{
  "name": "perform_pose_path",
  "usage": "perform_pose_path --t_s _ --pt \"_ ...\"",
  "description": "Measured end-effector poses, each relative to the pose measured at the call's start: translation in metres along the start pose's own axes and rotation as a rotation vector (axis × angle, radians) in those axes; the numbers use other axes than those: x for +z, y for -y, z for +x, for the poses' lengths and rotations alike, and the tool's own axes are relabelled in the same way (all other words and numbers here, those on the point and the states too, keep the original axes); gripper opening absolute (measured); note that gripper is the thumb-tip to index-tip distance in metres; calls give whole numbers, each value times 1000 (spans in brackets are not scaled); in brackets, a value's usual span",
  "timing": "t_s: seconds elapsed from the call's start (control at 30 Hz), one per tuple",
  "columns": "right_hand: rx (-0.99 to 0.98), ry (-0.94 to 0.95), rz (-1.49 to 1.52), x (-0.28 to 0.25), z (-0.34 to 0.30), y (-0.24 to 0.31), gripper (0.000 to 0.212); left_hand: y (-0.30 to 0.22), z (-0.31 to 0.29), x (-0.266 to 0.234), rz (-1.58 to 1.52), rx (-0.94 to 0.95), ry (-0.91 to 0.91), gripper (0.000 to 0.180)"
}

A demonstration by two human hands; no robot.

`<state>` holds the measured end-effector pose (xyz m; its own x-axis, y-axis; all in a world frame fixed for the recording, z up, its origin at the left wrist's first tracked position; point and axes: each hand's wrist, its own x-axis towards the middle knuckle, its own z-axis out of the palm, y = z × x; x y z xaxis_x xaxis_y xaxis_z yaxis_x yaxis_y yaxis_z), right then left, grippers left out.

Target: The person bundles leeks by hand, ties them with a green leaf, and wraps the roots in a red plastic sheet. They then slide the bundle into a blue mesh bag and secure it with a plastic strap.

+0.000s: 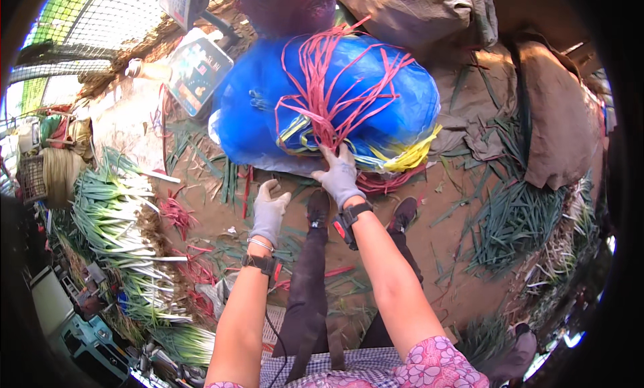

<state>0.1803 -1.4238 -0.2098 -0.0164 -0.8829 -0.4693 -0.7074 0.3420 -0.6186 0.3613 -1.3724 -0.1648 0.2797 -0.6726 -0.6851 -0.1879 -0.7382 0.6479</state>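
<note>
A bundle of pink plastic strips lies fanned out over a large, bulging blue bag. My gloved right hand reaches to the near edge of the bag, its fingers closed around the gathered lower end of those strips. Yellow strips rest on the bag's near right side, with some blue-and-white ones beside the pink bundle. Lower and to the left, my gloved left hand hovers over the ground, its fingers loosely bent and apart, holding nothing.
Rows of leeks line the left side. Cut green leaves are heaped at the right. A scale stands left of the bag, and a filled sack behind it. Loose pink strips lie on the ground.
</note>
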Motion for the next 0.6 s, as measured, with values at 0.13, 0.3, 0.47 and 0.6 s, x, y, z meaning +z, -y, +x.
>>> perform_pose_path --t_s 0.13,0.3,0.47,0.6 --pt "53 -77 516 10 1 -38 82 21 5 -10 -99 -117 23 52" --pt "252 -271 1268 -44 -76 -51 69 -7 13 -4 -46 -30 -37 56" --pt "603 -463 1273 -60 -121 -117 62 -52 45 41 169 170 -294 74" --pt "726 -528 925 -55 -106 -82 44 -59 76 46 96 56 -326 83"
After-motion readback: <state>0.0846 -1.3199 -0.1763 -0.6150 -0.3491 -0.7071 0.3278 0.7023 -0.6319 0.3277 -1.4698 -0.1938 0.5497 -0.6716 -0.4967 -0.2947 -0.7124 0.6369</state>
